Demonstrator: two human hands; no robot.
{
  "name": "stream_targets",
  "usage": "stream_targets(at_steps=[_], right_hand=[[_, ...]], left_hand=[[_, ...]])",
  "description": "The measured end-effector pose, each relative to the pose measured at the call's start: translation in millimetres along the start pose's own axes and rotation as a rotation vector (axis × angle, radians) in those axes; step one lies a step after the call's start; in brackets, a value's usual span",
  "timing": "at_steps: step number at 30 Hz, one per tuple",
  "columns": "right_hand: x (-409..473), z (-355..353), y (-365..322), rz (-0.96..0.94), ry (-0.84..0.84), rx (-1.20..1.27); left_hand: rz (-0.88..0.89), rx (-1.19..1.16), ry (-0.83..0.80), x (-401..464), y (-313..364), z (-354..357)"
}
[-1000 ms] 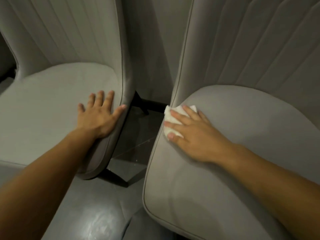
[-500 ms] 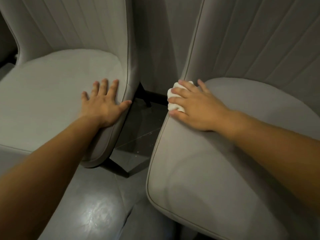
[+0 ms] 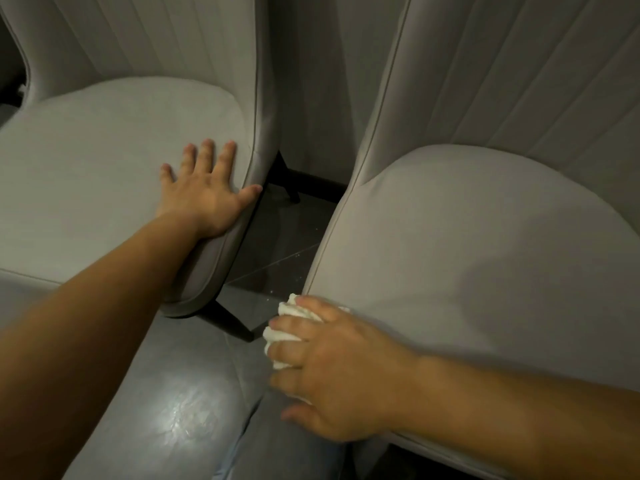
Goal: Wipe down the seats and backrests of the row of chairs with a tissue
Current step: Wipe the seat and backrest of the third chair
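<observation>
Two grey upholstered chairs stand side by side with ribbed backrests. My left hand [image 3: 204, 192] lies flat with spread fingers on the right edge of the left chair's seat [image 3: 86, 161]. My right hand [image 3: 332, 368] presses a crumpled white tissue [image 3: 287, 320] against the front left corner of the right chair's seat [image 3: 467, 254], fingers curled over the wad. Most of the tissue is hidden under the hand. The right chair's backrest [image 3: 519, 71] rises behind the seat.
A narrow gap between the chairs shows dark glossy floor tiles [image 3: 277, 244] and a black chair leg [image 3: 225, 317]. Shiny grey floor [image 3: 173, 410] with a light reflection lies in front. The left chair's backrest [image 3: 156, 39] is at the top left.
My right hand has slid the tissue along the right seat's left edge, from the back corner by the backrest down to the front corner. The left hand stayed in place.
</observation>
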State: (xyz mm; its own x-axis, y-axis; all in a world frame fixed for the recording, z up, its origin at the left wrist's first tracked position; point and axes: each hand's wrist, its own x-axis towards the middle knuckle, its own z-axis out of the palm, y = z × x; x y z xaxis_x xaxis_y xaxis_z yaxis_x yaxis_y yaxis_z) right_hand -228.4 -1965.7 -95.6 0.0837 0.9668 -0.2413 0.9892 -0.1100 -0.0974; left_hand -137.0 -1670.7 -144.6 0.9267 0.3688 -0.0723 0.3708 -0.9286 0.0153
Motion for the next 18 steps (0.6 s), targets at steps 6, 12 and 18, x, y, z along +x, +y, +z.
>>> stream_targets(at_steps=[6, 12, 18], right_hand=[[28, -17, 84, 0.335, 0.077, -0.09], [28, -8, 118, 0.546, 0.097, 0.07], [9, 1, 18, 0.204, 0.134, 0.075]], left_hand=[[0.0, -0.007, 0.006, 1, -2, 0], [-0.005, 0.001, 0.005, 1, -1, 0], [-0.01, 0.008, -0.005, 0, 0, -1]])
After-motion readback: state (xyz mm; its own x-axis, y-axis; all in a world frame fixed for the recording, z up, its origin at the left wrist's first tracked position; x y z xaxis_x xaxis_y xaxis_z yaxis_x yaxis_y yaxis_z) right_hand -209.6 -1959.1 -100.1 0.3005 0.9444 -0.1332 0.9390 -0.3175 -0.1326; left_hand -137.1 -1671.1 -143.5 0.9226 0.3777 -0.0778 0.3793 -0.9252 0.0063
